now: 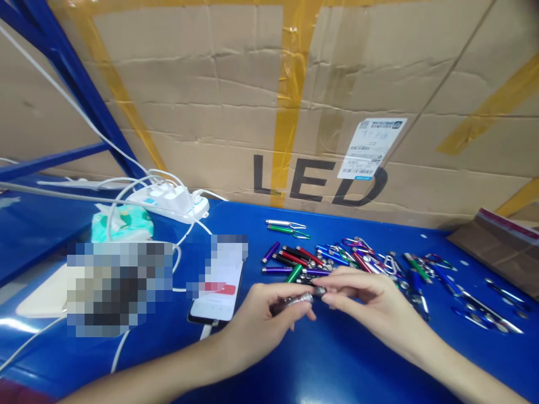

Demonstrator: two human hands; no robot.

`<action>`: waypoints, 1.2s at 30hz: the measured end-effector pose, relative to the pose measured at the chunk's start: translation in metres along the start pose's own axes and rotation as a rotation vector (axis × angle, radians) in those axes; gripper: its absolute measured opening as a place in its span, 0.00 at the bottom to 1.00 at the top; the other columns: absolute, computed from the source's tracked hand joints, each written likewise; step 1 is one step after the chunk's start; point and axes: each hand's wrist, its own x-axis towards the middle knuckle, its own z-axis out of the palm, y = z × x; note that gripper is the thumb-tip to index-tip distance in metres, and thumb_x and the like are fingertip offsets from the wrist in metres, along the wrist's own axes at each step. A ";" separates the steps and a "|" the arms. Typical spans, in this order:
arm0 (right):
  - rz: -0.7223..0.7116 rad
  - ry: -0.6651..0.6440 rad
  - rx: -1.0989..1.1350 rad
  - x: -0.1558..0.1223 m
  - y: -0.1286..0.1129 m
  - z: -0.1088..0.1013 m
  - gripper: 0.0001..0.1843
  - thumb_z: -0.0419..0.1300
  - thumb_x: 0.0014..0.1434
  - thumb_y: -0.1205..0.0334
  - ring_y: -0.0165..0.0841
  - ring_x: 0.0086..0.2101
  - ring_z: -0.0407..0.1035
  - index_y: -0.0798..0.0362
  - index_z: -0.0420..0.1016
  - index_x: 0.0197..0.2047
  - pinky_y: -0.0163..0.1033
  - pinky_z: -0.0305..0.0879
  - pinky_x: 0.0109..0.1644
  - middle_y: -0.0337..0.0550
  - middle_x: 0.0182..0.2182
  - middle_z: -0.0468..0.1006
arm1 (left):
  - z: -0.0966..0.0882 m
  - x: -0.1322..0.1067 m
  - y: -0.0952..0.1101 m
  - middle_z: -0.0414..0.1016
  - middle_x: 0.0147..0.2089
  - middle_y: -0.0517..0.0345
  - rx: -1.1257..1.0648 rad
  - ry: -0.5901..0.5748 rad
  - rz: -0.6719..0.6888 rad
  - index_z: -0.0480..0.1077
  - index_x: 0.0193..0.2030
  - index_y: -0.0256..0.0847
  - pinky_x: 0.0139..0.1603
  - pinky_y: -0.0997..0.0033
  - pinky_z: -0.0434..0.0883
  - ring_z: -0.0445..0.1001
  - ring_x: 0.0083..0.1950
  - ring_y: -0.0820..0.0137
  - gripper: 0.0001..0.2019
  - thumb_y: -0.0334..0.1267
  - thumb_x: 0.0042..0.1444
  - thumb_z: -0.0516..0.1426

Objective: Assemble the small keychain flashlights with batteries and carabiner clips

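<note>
In my left hand point(265, 314) lies a small dark, shiny tube point(295, 302), its fingers wrapped round it and the thumb on top. My right hand point(366, 292) pinches a small dark cap point(320, 292) between thumb and fingertips, right at the tube's end. Whether cap and tube are joined cannot be made out. Just beyond the hands is a loose pile of small metal tubes point(295, 259) in red, black, purple, blue and green. Several carabiner clips point(357, 244) and round silvery discs lie among them.
A silver tube and a green tube point(281, 230) with clips lie apart at the back. Left are a phone point(219, 280) with a cable, a tissue pack point(126, 221) and a power strip point(177, 202). A large cardboard box point(210, 84) stands behind; a brown bag point(497, 241) is right.
</note>
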 end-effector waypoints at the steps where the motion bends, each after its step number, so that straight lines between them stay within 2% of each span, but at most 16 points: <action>1: -0.016 0.005 -0.017 0.000 -0.001 0.000 0.08 0.64 0.50 0.62 0.30 0.27 0.73 0.50 0.82 0.35 0.31 0.70 0.27 0.43 0.27 0.79 | 0.000 -0.001 0.000 0.76 0.30 0.57 -0.003 -0.013 0.007 0.76 0.40 0.37 0.27 0.76 0.62 0.63 0.25 0.75 0.12 0.36 0.58 0.52; 4: -0.064 0.014 -0.057 -0.002 -0.005 0.001 0.07 0.63 0.51 0.62 0.31 0.28 0.73 0.48 0.82 0.35 0.31 0.69 0.27 0.42 0.27 0.78 | 0.000 -0.003 0.001 0.73 0.27 0.59 0.041 -0.023 0.041 0.76 0.34 0.36 0.26 0.76 0.58 0.59 0.24 0.76 0.12 0.36 0.60 0.51; 7: -0.075 0.018 -0.058 -0.008 -0.008 0.003 0.07 0.63 0.52 0.64 0.31 0.30 0.73 0.47 0.82 0.34 0.31 0.70 0.28 0.42 0.28 0.78 | 0.001 -0.004 0.003 0.72 0.26 0.61 0.084 -0.015 0.049 0.76 0.31 0.36 0.27 0.76 0.56 0.60 0.25 0.76 0.12 0.33 0.59 0.52; 12: -0.020 0.057 0.051 -0.015 -0.011 0.012 0.06 0.64 0.50 0.67 0.29 0.26 0.73 0.49 0.82 0.33 0.29 0.69 0.28 0.41 0.26 0.79 | 0.003 -0.007 0.004 0.78 0.32 0.58 -0.010 -0.037 0.001 0.77 0.33 0.37 0.36 0.77 0.64 0.72 0.35 0.71 0.09 0.31 0.56 0.55; 17: -0.032 0.140 0.102 -0.018 -0.005 0.017 0.03 0.66 0.48 0.69 0.29 0.26 0.74 0.51 0.80 0.26 0.29 0.71 0.30 0.40 0.25 0.80 | 0.003 -0.006 0.003 0.80 0.37 0.57 0.046 -0.045 0.015 0.79 0.39 0.42 0.40 0.75 0.67 0.74 0.40 0.67 0.09 0.32 0.57 0.56; 21: -0.122 0.217 -0.052 -0.027 -0.001 0.013 0.05 0.65 0.50 0.71 0.28 0.27 0.74 0.51 0.79 0.27 0.28 0.71 0.31 0.40 0.26 0.79 | 0.002 -0.004 -0.002 0.78 0.33 0.56 0.094 -0.056 0.039 0.77 0.45 0.44 0.36 0.73 0.68 0.74 0.36 0.67 0.11 0.35 0.58 0.56; 24: -0.162 0.201 -0.128 -0.032 0.001 0.013 0.06 0.64 0.51 0.72 0.28 0.26 0.73 0.51 0.79 0.28 0.28 0.71 0.31 0.40 0.26 0.78 | 0.003 -0.005 -0.004 0.77 0.32 0.55 0.121 -0.083 0.069 0.75 0.48 0.45 0.34 0.72 0.68 0.73 0.34 0.67 0.13 0.37 0.60 0.55; 28: -0.153 0.146 -0.117 -0.033 0.003 0.016 0.07 0.62 0.52 0.73 0.29 0.26 0.73 0.52 0.78 0.29 0.30 0.71 0.29 0.42 0.27 0.78 | 0.003 -0.005 -0.007 0.78 0.33 0.55 0.143 -0.119 0.123 0.74 0.50 0.45 0.34 0.73 0.68 0.74 0.34 0.68 0.13 0.34 0.60 0.54; 36: -0.129 0.130 -0.072 -0.035 0.003 0.018 0.06 0.63 0.51 0.73 0.28 0.25 0.72 0.54 0.78 0.28 0.29 0.69 0.28 0.42 0.26 0.77 | 0.004 -0.004 -0.015 0.77 0.32 0.55 0.225 -0.080 0.265 0.73 0.51 0.42 0.33 0.78 0.71 0.74 0.32 0.71 0.15 0.28 0.58 0.55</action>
